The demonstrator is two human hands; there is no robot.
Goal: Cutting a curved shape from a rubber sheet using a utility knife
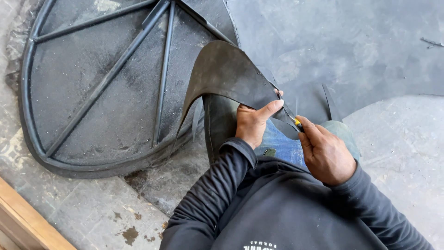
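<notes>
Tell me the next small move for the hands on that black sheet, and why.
Probably draw the yellow-tipped cutter further along: the right hand holds it at the black sheet edge while the left hand pinches the lifted flap taut.

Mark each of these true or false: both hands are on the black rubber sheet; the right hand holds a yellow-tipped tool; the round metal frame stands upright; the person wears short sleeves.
1. The left hand grips the black rubber sheet: true.
2. The right hand holds a yellow-tipped tool at the sheet's edge: true.
3. The round metal frame stands upright: false, it lies flat on the floor.
4. The person wears short sleeves: false, dark long sleeves reach both wrists.
</notes>
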